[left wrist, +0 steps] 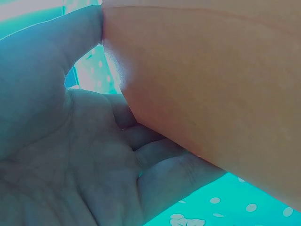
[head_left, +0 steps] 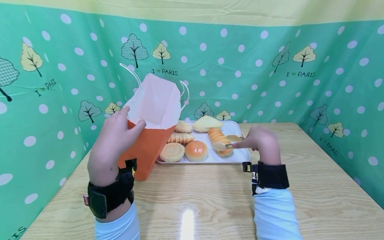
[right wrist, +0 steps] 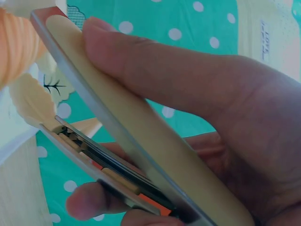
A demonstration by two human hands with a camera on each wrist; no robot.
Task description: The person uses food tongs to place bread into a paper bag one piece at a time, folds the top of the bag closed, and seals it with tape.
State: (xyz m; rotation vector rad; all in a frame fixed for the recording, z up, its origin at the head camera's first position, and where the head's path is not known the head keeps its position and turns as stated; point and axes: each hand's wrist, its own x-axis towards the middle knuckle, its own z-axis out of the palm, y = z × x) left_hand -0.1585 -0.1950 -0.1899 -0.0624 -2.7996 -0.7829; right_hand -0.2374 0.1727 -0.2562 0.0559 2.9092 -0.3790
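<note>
My left hand (head_left: 112, 143) holds an orange paper bag (head_left: 144, 146) at its upper left edge, the thumb on the near side. In the left wrist view the bag's side (left wrist: 202, 84) runs between thumb and fingers. White inside and with white cord handles, the bag leans with its mouth up. My right hand (head_left: 258, 141) grips beige tongs (head_left: 218, 146), whose arms stand apart in the right wrist view. One tong tip overlaps a striped bread roll (head_left: 217, 135) in the head view; the other tip (head_left: 234, 137) is at the roll's right side.
A white tray (head_left: 241, 156) carries several breads, among them a round glossy bun (head_left: 196, 151), a swirled round bread (head_left: 172, 152) and a triangular bread (head_left: 207, 123). The bag hides the tray's left end. Green dotted cloth (head_left: 240, 83) walls in the wooden table (head_left: 216, 196).
</note>
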